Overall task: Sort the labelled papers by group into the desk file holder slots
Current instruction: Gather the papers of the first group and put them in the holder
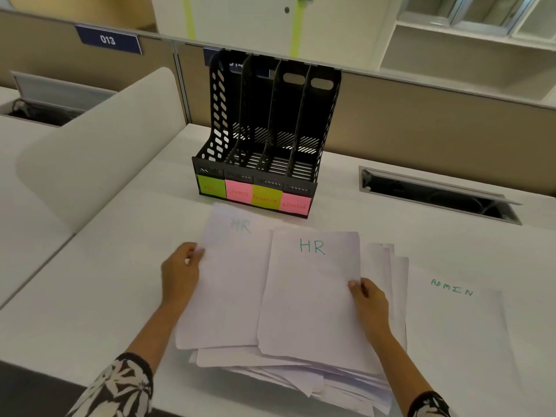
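Observation:
A black file holder (264, 121) stands at the back of the desk with four slots, all without papers. Sticky notes on its front read HR (211, 188), SPORTS (239, 192), FINANCE (266, 198) and ADMIN (294, 204). My left hand (180, 273) pinches the left edge of a white sheet marked HR (231, 281). My right hand (368, 302) grips the right edge of a second HR sheet (310, 296). Both sheets lie over a loose pile of papers (346, 383). A sheet marked ADMIN (457, 332) lies apart on the right.
A curved white divider (99, 152) rises on the left. An open cable tray (436, 194) is sunk in the desk at the right. A beige partition wall (421, 124) runs behind the holder. The desk's front edge (45, 368) is close to me.

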A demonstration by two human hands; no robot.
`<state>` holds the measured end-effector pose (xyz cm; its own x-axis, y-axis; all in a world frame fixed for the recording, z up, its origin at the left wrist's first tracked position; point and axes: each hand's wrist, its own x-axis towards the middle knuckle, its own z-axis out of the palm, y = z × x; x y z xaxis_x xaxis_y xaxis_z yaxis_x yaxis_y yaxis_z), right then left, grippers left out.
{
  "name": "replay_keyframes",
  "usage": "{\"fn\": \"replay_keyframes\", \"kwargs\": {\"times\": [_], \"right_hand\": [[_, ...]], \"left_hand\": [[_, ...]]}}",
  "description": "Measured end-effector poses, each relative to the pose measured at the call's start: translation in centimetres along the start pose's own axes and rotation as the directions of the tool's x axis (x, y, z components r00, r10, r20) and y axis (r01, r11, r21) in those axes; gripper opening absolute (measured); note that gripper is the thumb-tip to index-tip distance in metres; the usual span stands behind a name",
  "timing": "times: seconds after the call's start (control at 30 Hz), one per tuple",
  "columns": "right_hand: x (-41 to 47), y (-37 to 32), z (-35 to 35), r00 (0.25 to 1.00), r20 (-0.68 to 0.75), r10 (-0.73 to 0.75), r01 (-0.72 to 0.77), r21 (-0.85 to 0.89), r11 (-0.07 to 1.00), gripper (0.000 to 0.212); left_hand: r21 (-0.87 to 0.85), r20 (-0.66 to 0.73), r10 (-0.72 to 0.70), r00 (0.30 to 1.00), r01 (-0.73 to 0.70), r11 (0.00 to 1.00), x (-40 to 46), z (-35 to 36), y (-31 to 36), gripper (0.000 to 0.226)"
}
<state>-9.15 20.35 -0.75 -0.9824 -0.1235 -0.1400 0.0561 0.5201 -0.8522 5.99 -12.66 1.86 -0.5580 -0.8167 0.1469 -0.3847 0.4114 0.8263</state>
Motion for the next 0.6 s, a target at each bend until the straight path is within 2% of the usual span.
{"fn": "replay_keyframes", "kwargs": {"times": [0.1, 0.23, 0.43, 0.6], "right_hand": [[0.0, -0.2, -0.1, 1.0, 0.001, -0.013, 0.013, 0.005, 1.0, 0.032], [-0.1, -0.2, -0.1, 0.999, -0.005, -0.034, 0.034, 0.012, 0.999, 0.035], [0.0, -0.3, 0.0, 0.999, 0.011, -0.034, 0.034, 0.012, 0.999, 0.033], [-0.1, -2.0, -0.3, 0.994, 0.078, 0.073, -0.081, 0.105, 0.991, 0.034]], "left_hand": [[0.047, -0.066, -0.014, 0.998, 0.017, 0.999, 3.0, -3.4, -1.8, 0.012], [0.088, -0.12, -0.043, 0.992, 0.054, 0.995, 5.3, -7.0, -3.9, 0.02], [0.001, 0.002, 0.039, 0.999, -0.039, 0.999, 3.8, -3.9, -0.3, 0.021], [-0.012, 0.177, 0.121, 0.977, -0.121, 0.993, -0.7, 2.9, 3.1, 0.011]]}}
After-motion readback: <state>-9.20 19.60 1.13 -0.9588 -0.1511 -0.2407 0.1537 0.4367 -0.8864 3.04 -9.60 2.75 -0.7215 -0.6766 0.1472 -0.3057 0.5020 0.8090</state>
